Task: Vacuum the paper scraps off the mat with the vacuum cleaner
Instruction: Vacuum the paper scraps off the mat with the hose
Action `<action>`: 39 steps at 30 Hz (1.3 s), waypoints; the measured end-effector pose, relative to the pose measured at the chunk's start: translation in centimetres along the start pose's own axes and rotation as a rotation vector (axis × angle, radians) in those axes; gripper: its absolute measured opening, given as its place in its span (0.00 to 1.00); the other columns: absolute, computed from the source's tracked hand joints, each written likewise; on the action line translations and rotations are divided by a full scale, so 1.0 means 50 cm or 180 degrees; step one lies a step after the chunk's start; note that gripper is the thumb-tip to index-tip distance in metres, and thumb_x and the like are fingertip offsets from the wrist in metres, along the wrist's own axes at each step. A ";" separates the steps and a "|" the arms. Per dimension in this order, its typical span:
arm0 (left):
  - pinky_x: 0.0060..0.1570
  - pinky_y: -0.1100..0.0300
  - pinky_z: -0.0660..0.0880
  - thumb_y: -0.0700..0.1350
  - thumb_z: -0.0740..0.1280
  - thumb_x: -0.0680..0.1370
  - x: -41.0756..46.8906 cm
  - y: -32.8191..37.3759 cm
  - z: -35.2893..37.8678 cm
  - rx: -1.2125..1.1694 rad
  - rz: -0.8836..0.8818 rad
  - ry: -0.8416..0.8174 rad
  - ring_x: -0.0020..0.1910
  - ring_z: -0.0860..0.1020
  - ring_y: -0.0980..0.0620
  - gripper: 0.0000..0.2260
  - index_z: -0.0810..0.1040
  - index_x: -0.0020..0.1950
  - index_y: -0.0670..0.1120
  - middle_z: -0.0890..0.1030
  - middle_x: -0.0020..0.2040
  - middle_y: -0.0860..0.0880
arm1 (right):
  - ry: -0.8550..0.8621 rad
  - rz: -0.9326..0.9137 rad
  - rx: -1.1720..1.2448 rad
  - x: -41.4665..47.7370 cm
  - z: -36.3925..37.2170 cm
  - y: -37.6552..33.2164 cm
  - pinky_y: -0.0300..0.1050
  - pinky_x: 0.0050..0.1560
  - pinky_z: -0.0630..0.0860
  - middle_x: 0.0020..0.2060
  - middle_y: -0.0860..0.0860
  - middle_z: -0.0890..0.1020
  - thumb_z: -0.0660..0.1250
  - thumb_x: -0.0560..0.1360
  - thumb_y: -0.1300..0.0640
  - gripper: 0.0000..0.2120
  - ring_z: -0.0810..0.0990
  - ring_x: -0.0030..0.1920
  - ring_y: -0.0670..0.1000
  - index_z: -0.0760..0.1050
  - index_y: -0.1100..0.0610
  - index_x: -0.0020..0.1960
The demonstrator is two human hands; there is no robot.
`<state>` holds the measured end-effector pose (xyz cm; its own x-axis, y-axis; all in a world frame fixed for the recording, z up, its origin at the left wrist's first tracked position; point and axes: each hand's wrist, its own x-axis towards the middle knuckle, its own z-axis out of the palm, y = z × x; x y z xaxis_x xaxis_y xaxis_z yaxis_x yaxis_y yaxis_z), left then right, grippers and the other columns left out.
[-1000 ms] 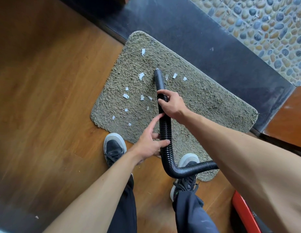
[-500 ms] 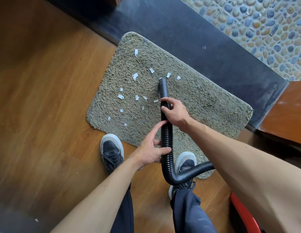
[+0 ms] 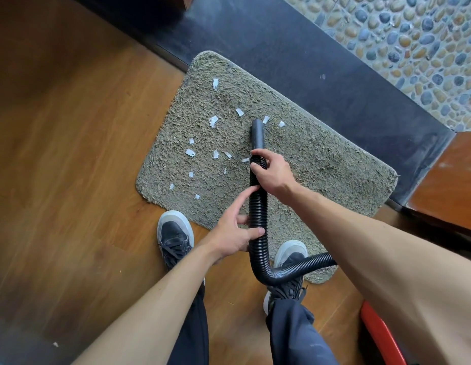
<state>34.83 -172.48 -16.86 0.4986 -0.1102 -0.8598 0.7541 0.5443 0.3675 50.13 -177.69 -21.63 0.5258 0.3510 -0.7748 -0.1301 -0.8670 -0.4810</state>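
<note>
White paper scraps [image 3: 190,153] lie scattered over the left half of the shaggy grey-green mat [image 3: 321,159], and two more sit just beside the nozzle [image 3: 257,133]. The nozzle's smooth black tip is down on the pile near the mat's middle. The right hand [image 3: 275,175] is wrapped tight around the ribbed black hose [image 3: 258,206] just behind the nozzle. Lower down, the left hand [image 3: 231,235] holds the same hose, thumb across it and index finger stretched up along it. The hose bends right above a dark shoe [image 3: 292,252]. There's wooden floor [image 3: 71,154] around, with one stray scrap [image 3: 55,344], and a red shape [image 3: 373,330] at lower right.
</note>
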 end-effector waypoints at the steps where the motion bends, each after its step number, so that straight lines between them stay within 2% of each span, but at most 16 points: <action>1: 0.38 0.54 0.79 0.30 0.68 0.76 -0.002 -0.002 -0.004 -0.0016 0.0011 0.0014 0.46 0.82 0.45 0.38 0.64 0.70 0.71 0.81 0.55 0.40 | 0.0014 -0.0023 -0.0040 0.000 0.005 -0.002 0.51 0.62 0.77 0.57 0.55 0.82 0.65 0.78 0.56 0.18 0.82 0.53 0.53 0.75 0.51 0.67; 6: 0.33 0.60 0.78 0.30 0.68 0.77 -0.009 -0.010 -0.014 -0.0220 -0.0007 0.0057 0.45 0.82 0.45 0.38 0.63 0.73 0.68 0.80 0.57 0.38 | -0.0109 -0.0162 -0.0220 0.005 0.024 -0.022 0.53 0.61 0.77 0.57 0.55 0.82 0.64 0.78 0.56 0.18 0.82 0.53 0.54 0.75 0.51 0.67; 12: 0.39 0.52 0.81 0.31 0.69 0.77 -0.002 0.002 -0.027 -0.0220 -0.0024 0.0084 0.51 0.83 0.43 0.39 0.63 0.72 0.70 0.80 0.59 0.37 | -0.0025 -0.0130 -0.0353 0.023 0.037 -0.032 0.54 0.61 0.77 0.57 0.55 0.83 0.65 0.77 0.54 0.18 0.82 0.54 0.56 0.76 0.48 0.66; 16: 0.45 0.44 0.82 0.31 0.69 0.77 0.001 0.006 -0.030 -0.0184 -0.0031 0.0107 0.53 0.83 0.40 0.39 0.63 0.71 0.71 0.81 0.58 0.38 | 0.0011 -0.0140 -0.0442 0.028 0.033 -0.038 0.52 0.62 0.77 0.57 0.54 0.83 0.65 0.77 0.54 0.18 0.82 0.55 0.56 0.76 0.48 0.66; 23: 0.41 0.48 0.82 0.31 0.68 0.77 0.005 0.010 -0.028 -0.0108 -0.0006 0.0092 0.52 0.84 0.43 0.39 0.61 0.73 0.69 0.82 0.57 0.40 | 0.0089 -0.0247 -0.0334 0.029 0.031 -0.029 0.56 0.60 0.78 0.57 0.55 0.83 0.65 0.77 0.54 0.18 0.83 0.54 0.57 0.76 0.49 0.66; 26: 0.37 0.52 0.81 0.30 0.68 0.77 0.010 0.016 -0.026 -0.0147 0.0049 0.0142 0.49 0.84 0.44 0.38 0.64 0.67 0.72 0.82 0.57 0.39 | 0.0093 -0.0301 -0.0285 0.037 0.032 -0.033 0.55 0.58 0.79 0.57 0.55 0.83 0.65 0.77 0.54 0.18 0.83 0.52 0.56 0.76 0.48 0.66; 29: 0.41 0.46 0.82 0.30 0.68 0.77 0.013 0.019 -0.027 -0.0165 0.0083 0.0172 0.50 0.84 0.42 0.38 0.65 0.62 0.76 0.83 0.56 0.39 | 0.0062 -0.0306 -0.0280 0.045 0.032 -0.039 0.54 0.57 0.80 0.57 0.55 0.83 0.65 0.77 0.54 0.18 0.83 0.51 0.55 0.76 0.47 0.66; 33: 0.41 0.47 0.82 0.30 0.68 0.77 0.011 0.013 -0.023 -0.0106 0.0032 0.0101 0.50 0.84 0.44 0.39 0.62 0.72 0.69 0.83 0.55 0.41 | 0.0042 -0.0263 -0.0273 0.035 0.026 -0.025 0.55 0.61 0.77 0.58 0.55 0.82 0.65 0.77 0.54 0.18 0.82 0.55 0.56 0.76 0.48 0.66; 39: 0.43 0.49 0.82 0.32 0.68 0.77 0.008 0.013 0.009 0.0097 -0.0106 -0.0094 0.54 0.83 0.43 0.39 0.61 0.73 0.70 0.81 0.58 0.41 | 0.0206 -0.0043 0.0001 0.012 -0.001 0.022 0.54 0.62 0.77 0.57 0.55 0.82 0.66 0.77 0.56 0.17 0.82 0.54 0.55 0.77 0.49 0.65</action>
<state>35.70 -172.53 -16.82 0.4850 -0.1527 -0.8611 0.7831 0.5143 0.3498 50.35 -178.45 -22.59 0.5809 0.3390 -0.7400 -0.1228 -0.8622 -0.4914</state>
